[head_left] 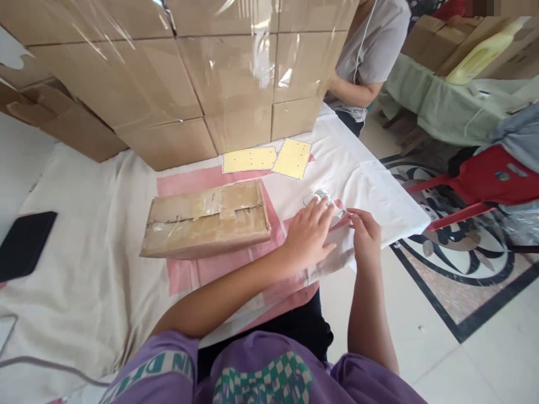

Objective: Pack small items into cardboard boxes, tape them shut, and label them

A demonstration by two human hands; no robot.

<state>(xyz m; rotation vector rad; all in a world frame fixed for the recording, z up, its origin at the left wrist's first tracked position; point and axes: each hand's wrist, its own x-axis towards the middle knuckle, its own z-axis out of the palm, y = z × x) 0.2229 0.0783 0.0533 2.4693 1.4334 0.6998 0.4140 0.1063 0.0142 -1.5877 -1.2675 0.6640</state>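
Note:
My left hand point(309, 230) lies palm down on the cloth near the table's right edge, fingers stretched out and thumb apart. Its fingertips touch a small whitish, partly clear thing with greenish marks point(319, 196), mostly covered by them. Just to the right, my right hand point(365, 227) is closed in a pinch. By its fingertips is a tiny dark-edged piece point(341, 214); what exactly the fingers grip is too small to make out. A taped cardboard box point(206, 216) sits left of my hands. Two pale yellow cards point(249, 160) with small dark dots lie beyond them.
Stacked cartons under clear wrap point(236, 78) wall off the table's far side. A black flat object point(27, 244) lies at the left on the cream cloth point(92, 224). Another person point(366, 62) is behind the stack. A red chair point(484, 179) stands to the right.

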